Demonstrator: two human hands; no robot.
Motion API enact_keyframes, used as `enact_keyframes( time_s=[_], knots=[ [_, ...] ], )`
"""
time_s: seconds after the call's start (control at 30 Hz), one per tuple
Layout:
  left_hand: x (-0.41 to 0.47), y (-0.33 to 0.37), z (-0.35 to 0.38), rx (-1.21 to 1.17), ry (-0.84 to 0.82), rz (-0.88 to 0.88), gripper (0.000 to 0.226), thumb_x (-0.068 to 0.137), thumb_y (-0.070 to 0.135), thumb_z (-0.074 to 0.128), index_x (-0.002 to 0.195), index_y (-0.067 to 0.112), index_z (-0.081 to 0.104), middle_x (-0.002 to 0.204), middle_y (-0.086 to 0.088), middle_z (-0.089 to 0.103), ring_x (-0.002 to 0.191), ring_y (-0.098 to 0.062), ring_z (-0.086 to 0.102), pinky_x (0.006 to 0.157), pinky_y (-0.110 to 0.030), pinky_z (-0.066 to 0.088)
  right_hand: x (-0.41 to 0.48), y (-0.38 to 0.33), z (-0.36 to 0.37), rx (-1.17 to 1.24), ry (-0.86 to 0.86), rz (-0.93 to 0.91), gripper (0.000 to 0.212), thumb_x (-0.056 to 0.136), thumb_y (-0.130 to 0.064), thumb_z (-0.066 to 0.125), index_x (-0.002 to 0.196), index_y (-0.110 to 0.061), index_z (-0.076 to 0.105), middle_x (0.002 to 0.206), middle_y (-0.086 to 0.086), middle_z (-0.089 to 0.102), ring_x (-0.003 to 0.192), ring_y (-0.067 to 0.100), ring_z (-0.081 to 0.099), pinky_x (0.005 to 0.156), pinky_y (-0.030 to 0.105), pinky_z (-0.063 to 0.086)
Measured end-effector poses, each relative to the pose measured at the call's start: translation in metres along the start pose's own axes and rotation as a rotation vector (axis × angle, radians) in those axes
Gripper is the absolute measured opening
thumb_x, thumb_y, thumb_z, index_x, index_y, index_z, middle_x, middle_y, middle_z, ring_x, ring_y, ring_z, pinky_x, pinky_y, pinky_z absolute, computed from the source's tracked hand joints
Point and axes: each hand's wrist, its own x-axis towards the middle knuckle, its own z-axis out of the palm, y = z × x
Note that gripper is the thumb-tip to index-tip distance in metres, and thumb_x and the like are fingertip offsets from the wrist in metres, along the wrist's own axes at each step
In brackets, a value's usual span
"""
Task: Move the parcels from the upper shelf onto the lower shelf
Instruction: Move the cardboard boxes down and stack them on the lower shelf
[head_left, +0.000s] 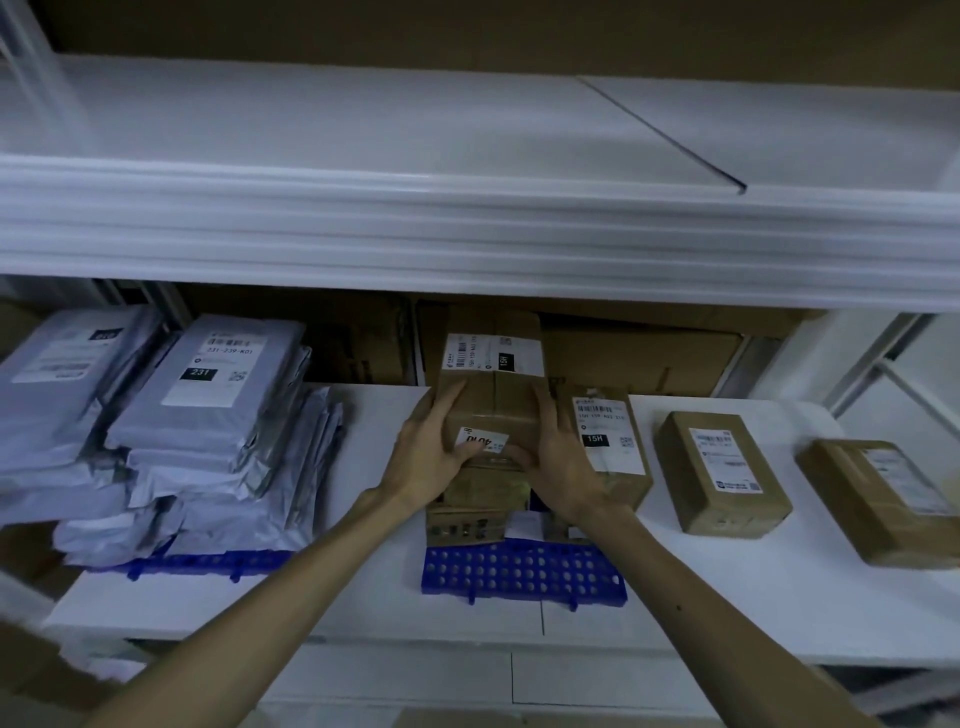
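In the head view, a brown parcel (492, 384) is held between both hands over the middle of the lower shelf (727, 597), under the front lip of the upper shelf (363, 218). The grip is closed on the parcel's near end. The left hand (428, 452) is laid along its left side with the thumb on the front label, and the right hand (563, 460) is wrapped round its right side.

The parcel's long axis runs away from the person, into the depth of the shelf, so it lies straight ahead of both wrists and neither hand is nearer. It is set on top of a stack of boxes (475, 499) standing on a blue perforated tray (519, 571). Whether its full weight is already borne by that stack cannot be told.

A labelled box (610, 447) stands just beside it on the right, touching or nearly so. Grey mailer bags (208, 415) are piled well to the left. The release is judged to depend on the parcel lying square on the stack.
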Motion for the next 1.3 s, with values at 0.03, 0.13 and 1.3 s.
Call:
enact_keyframes(
  time_s=[0.03, 0.13, 1.3],
  knots=[
    [-0.001, 0.0, -0.001, -0.018, -0.001, -0.009, 0.085, 0.078, 0.02, 0.079, 0.147, 0.025, 0.031, 0.143, -0.003, 0.045, 0.126, -0.012, 0.044, 0.1, -0.008, 0.033, 0.0, 0.002, 0.0, 0.014, 0.009, 0.001, 0.087, 0.089, -0.024, 0.066, 0.151, -0.017, 0.005, 0.151, 0.016, 0.024, 0.129, 0.032, 0.041, 0.103, 0.043, 0.04],
    [-0.006, -0.002, -0.001, -0.107, -0.01, -0.082, 0.096, 0.073, 0.017, 0.083, 0.149, 0.023, 0.024, 0.143, -0.004, 0.044, 0.128, -0.014, 0.044, 0.106, -0.025, 0.041, -0.004, 0.005, 0.002, 0.044, 0.012, 0.001, 0.097, 0.084, -0.018, 0.071, 0.152, -0.018, 0.002, 0.15, 0.017, 0.023, 0.133, 0.031, 0.036, 0.108, 0.042, 0.036],
    [-0.029, -0.031, -0.011, -0.248, 0.033, -0.162, 0.117, 0.066, -0.006, 0.08, 0.149, 0.042, 0.012, 0.145, 0.0, 0.04, 0.132, -0.014, 0.043, 0.1, -0.047, 0.048, -0.012, -0.003, 0.033, 0.244, -0.04, -0.045, 0.108, 0.079, -0.013, 0.075, 0.149, -0.033, -0.005, 0.151, 0.012, 0.027, 0.132, 0.02, 0.039, 0.109, 0.039, 0.038]
  ],
)
